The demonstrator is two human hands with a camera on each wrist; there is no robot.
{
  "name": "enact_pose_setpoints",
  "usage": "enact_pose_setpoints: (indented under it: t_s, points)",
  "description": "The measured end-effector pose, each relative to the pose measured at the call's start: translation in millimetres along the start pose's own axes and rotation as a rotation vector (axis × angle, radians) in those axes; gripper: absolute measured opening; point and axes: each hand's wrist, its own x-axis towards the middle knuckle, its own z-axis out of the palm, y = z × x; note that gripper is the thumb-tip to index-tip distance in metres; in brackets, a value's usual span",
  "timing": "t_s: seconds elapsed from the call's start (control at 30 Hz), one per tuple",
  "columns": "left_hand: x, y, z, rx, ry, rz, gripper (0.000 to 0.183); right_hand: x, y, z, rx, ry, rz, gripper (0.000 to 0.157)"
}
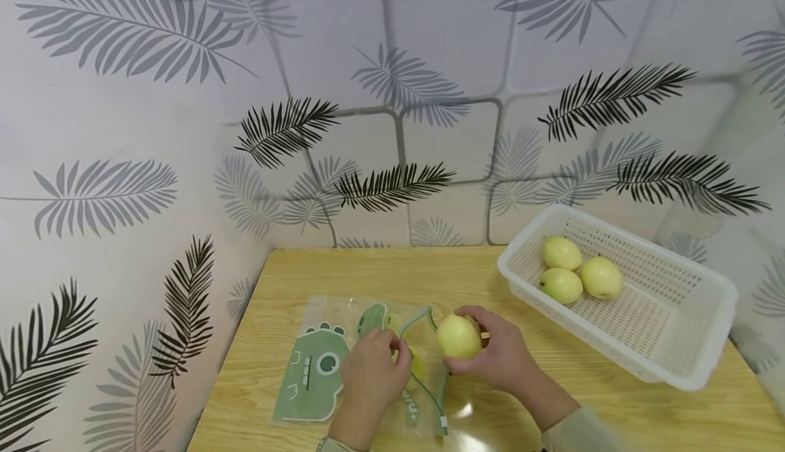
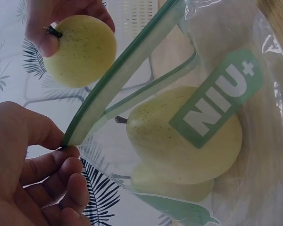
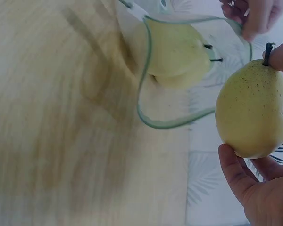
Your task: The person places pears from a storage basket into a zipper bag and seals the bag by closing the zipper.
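Note:
My left hand [image 1: 375, 370] pinches the green-edged rim of a clear zip bag [image 2: 132, 61], thumb against index finger. The bag lies on the table with its mouth gaping toward the right, a green cartoon monster [image 1: 313, 373] printed on it. Inside it rest two yellow-green pears [image 2: 179, 136], one partly behind the other in the left wrist view. My right hand [image 1: 499, 350] grips another pear [image 3: 254, 108], fingers and thumb around its sides, stem showing. This pear is right beside the bag's open mouth.
At the right stands a white perforated plastic basket [image 1: 650, 247] holding three pears [image 1: 562, 285] in its left end. Under everything is a wooden table [image 1: 368, 268]. A pale wall covering [image 1: 429, 145] with leaf patterns rises behind the table.

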Motion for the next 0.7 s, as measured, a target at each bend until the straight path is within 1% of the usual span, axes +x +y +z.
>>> enact_pose_setpoints:
  t_s: [0.17, 0.4, 0.53, 0.7]
  points:
    - [-0.1, -0.6, -1.0, -0.001, -0.012, 0.002, 0.016, -5.2, 0.7, 19.8, 0.021, -0.042, -0.011, 0.071]
    - [-0.1, -0.5, -1.8, 0.005, -0.007, -0.004, 0.016, -9.2, 6.7, 39.6, 0.001, -0.109, -0.013, 0.073]
    - [0.2, -1.0, -1.1, 0.005, 0.001, 0.006, 0.016, -9.8, 11.3, 48.2, 0.039, -0.138, -0.010, 0.074]
    - [-0.1, -1.7, -0.6, 0.010, 0.032, 0.037, 0.016, -7.7, 17.5, 56.2, 0.094, -0.144, 0.012, 0.076]
